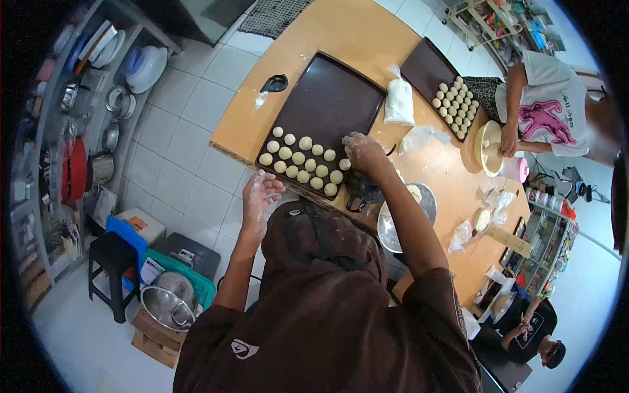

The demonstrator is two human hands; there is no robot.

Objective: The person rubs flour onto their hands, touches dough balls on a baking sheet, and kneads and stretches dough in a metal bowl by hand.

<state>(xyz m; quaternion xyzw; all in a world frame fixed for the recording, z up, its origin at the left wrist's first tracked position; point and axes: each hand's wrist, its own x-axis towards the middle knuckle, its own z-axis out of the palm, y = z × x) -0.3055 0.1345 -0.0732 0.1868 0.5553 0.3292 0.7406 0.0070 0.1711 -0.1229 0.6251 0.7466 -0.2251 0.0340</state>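
My right hand (364, 154), dusted with flour, reaches over the right side of a dark baking tray (334, 92). Its fingers curl downward, and whatever they may hold is hidden. Close beside them sits a pale dough ball (344, 164). Several more dough balls (299, 158) stand in rows along the tray's near end; the far part of its surface is bare. My left hand (261, 196), also floury, hovers off the tray's near left corner with loosely bent fingers apart and nothing in the palm. A black pitcher-like container (362, 188) is below my right wrist.
A metal bowl (426, 206) stands under my right forearm, near a bag of white powder (400, 101). Across the wooden table (445, 177), another person's hands (508, 141) work at a yellowish bowl (483, 147) beside a second tray (426, 65). Shelves (141, 39) line the left.
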